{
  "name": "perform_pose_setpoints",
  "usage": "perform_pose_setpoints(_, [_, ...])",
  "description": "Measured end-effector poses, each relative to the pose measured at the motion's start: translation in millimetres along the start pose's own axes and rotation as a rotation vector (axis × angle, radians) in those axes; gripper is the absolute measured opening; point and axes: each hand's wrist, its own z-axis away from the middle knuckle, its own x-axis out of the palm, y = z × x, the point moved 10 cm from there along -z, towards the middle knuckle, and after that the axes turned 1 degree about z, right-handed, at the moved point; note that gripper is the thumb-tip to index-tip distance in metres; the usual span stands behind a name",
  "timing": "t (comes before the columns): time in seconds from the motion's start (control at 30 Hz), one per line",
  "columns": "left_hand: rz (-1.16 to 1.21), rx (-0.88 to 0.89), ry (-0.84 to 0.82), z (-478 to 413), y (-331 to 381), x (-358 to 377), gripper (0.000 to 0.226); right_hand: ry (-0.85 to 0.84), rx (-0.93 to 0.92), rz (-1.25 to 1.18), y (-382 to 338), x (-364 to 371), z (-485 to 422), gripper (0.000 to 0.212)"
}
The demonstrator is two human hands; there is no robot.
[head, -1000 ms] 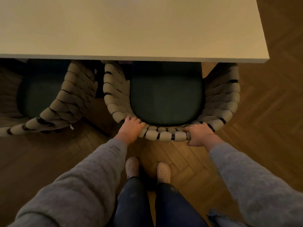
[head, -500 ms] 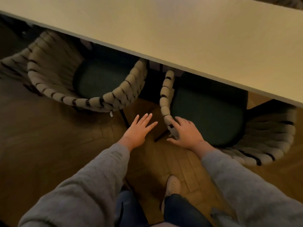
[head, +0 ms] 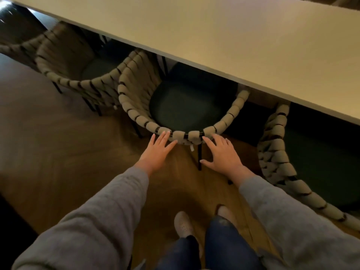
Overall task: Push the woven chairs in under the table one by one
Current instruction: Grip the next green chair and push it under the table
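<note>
A woven chair with beige padded loops and a dark green seat stands in front of me, its seat partly under the pale table. My left hand reaches to the chair's back rail with straight fingers, the fingertips at the rim. My right hand is spread flat with its fingertips at the same rail, further right. Neither hand grips anything. To the right stands a second woven chair, tucked under the table. A third woven chair stands at the left, also partly under the table edge.
Herringbone wood floor lies all around. My feet in light shoes stand close behind the middle chair. The chair's thin black legs show between my hands. The three chairs stand close together along the table's near edge.
I have let go of the right chair and stepped left. Both hands moved from open air beside that chair up to the back rail of the middle chair.
</note>
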Motion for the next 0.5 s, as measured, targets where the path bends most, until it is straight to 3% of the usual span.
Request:
perform_pose_setpoints(0.3, [-0.039,-0.095,-0.058,-48.6,-93.0,-14.3,0.093,-0.124,-0.006,0.028,-31.8,8.5,-88.1,0.090])
perform_pose_setpoints(0.5, [-0.077,-0.083,-0.205,-83.2,-130.8,-0.5,0.087,-0.254,0.005,0.039,-33.6,31.6,-126.9,0.098])
